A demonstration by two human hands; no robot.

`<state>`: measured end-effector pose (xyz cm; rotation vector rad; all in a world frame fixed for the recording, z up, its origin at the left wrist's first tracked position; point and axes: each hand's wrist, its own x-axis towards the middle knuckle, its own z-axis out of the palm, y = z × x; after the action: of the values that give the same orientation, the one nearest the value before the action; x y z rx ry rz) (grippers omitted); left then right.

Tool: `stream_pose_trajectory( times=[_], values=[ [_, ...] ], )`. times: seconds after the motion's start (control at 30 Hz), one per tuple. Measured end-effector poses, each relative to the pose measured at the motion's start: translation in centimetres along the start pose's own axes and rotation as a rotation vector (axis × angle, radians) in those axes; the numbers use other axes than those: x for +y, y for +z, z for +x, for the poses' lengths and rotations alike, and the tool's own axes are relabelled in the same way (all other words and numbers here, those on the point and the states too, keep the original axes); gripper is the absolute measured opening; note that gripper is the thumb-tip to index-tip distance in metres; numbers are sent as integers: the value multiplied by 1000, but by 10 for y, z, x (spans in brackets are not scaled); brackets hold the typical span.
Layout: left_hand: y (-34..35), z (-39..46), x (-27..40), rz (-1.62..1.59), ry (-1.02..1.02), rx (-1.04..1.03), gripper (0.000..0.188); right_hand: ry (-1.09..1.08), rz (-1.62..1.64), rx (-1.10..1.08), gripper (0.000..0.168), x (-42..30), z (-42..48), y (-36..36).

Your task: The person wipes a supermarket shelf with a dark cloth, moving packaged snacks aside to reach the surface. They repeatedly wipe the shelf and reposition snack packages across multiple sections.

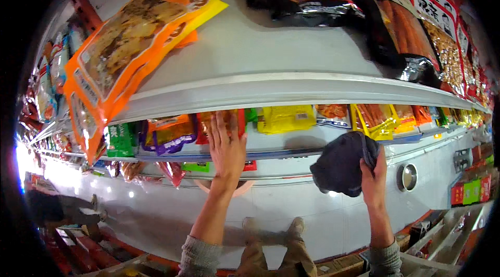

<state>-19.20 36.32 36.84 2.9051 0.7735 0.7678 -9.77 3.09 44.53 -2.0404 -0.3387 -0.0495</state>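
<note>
My left hand (227, 148) lies flat, its fingers on a red snack packet (203, 128) on the shelf below the top one. Left of it are a purple-edged packet (174, 136) and a green packet (120, 139). In my right hand (373, 173) is a bunched dark cloth (343, 163), held in front of that shelf's edge. Behind the cloth lies a yellow packet with reddish contents (375, 119); another yellow packet (287, 119) lies between my hands, farther back.
On the top shelf (254, 54) are orange-and-yellow bags (133, 38), one hanging over its edge, and black-edged packs (406, 31). A metal bowl (407, 177) is at right. Lower shelves (441, 234) stand behind me. Cartons (470, 191) stand at far right.
</note>
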Motion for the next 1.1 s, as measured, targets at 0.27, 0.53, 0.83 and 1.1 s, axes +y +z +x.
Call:
stream_pose_trajectory(
  times=[0.27,0.53,0.83,1.1],
  values=[
    [-14,-30,40,-340,289,73,33,-187,-41,382,46,-10,7,16],
    [-1,-29,47,-355,290,32,29,-610,-633,-251,25,6,27,85],
    [13,-33,34,-385,197,-107,44,-792,-549,-311,24,-12,9,143],
    [-12,-37,11,-551,-31,-106,52,-784,-446,-236,24,-35,-14,218]
  ],
)
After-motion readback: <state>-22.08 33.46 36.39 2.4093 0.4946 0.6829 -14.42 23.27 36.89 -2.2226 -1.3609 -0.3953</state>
